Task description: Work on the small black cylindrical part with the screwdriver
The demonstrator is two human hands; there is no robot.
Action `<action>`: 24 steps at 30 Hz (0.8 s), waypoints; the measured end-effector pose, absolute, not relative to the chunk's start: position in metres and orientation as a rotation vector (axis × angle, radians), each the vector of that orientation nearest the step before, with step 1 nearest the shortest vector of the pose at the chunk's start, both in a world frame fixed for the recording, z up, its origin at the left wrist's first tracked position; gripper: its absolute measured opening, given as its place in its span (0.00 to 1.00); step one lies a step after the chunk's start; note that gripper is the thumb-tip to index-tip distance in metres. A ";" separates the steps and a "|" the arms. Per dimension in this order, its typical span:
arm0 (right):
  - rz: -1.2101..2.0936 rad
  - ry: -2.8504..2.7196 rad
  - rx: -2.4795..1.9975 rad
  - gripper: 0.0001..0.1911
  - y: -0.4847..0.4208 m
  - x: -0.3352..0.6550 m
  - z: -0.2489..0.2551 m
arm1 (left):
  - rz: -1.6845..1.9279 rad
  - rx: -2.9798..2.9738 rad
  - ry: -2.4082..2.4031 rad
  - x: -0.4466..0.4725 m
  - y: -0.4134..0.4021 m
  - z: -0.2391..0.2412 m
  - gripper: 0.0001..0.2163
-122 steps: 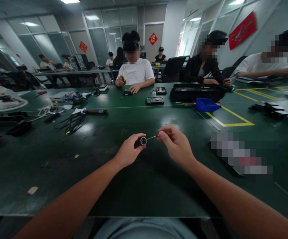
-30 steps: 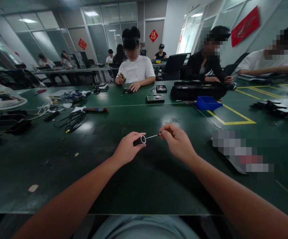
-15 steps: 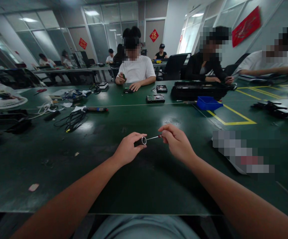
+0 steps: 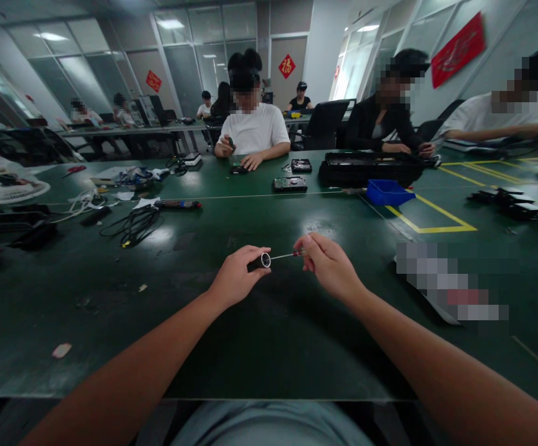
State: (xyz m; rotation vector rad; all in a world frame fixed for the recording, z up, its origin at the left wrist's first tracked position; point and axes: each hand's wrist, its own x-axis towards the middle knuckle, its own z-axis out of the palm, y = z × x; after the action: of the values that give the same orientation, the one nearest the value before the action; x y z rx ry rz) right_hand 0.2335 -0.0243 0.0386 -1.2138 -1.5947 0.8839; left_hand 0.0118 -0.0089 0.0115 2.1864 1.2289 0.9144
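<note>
My left hand (image 4: 236, 275) is closed around a small black cylinder with a silver ring end (image 4: 264, 260), held above the green table (image 4: 260, 347). My right hand (image 4: 327, 263) pinches the red handle of a thin screwdriver (image 4: 285, 254). Its metal shaft points left and its tip meets the cylinder's ring end. Both hands hover near the table's middle, a short gap between them.
A tangle of black cables (image 4: 132, 226) and a tool (image 4: 178, 204) lie at the left. A blue bin (image 4: 387, 192), a black case (image 4: 369, 168) and circuit boards (image 4: 289, 184) sit further back. People sit across the table. Yellow floor-tape lines (image 4: 431, 217) mark the right side.
Almost nothing differs: both hands keep the same hold and shift only slightly, with the screwdriver tip staying at the cylinder's end.
</note>
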 end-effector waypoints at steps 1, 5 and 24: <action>0.878 -1.589 -1.235 0.16 -0.024 0.233 0.039 | 0.913 2.190 1.225 0.012 -0.009 0.011 0.19; 0.916 -1.538 -1.248 0.13 -0.022 0.233 0.038 | 0.899 2.191 1.209 0.012 -0.010 0.010 0.19; 1.079 -1.210 -1.024 0.13 -0.012 0.231 0.021 | 0.932 2.212 1.154 0.013 -0.009 0.012 0.20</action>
State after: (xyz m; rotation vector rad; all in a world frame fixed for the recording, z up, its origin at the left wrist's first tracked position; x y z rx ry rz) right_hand 0.2309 -0.0115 0.0212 -1.0237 -1.2099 1.0788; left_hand 0.0134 -0.0092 0.0123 2.2123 1.1538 0.9322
